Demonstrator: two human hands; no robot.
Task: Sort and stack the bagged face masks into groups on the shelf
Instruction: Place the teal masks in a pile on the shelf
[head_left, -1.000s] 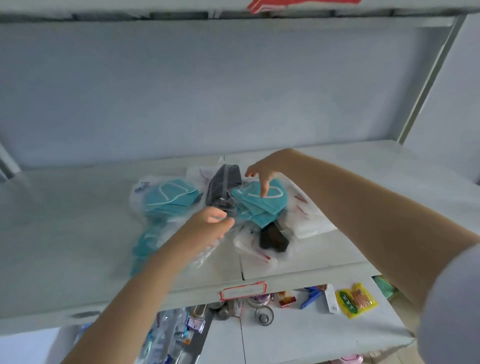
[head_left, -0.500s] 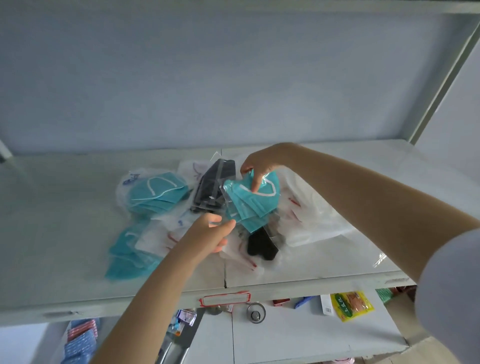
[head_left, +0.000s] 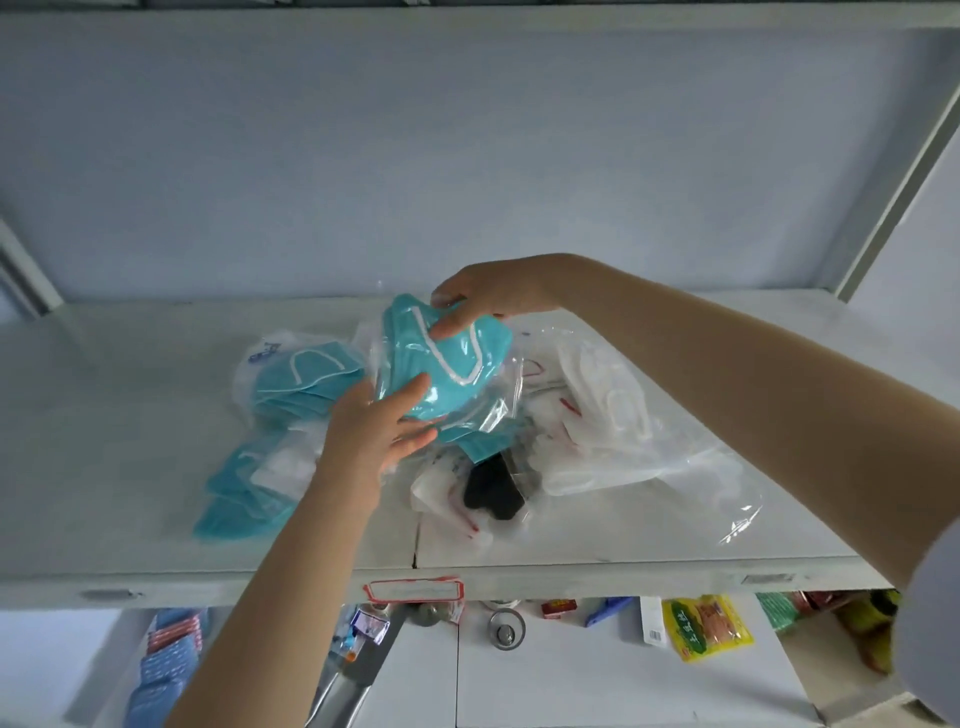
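A clear bag of teal masks (head_left: 441, 369) is lifted above the pile on the white shelf (head_left: 114, 426). My right hand (head_left: 483, 301) pinches its top edge. My left hand (head_left: 374, 431) meets the bag from below with fingers extended against its underside. On the shelf lie a second teal bag (head_left: 301, 379), a third teal bag (head_left: 244, 488) at the front left, a bag of white masks (head_left: 608, 410) to the right and a bag with a black mask (head_left: 491, 488) near the front.
A red-bordered label (head_left: 414, 591) is stuck on the shelf's front edge. The lower shelf (head_left: 571, 675) carries a yellow snack packet (head_left: 706, 626), a round metal tin (head_left: 506, 629), blue packets at the left and other small goods. A slanted shelf post (head_left: 893, 171) stands at the right.
My right hand has raised the teal bag off the pile, hiding the dark mask bag behind it. My left hand has come up and forward to touch the bag's underside.
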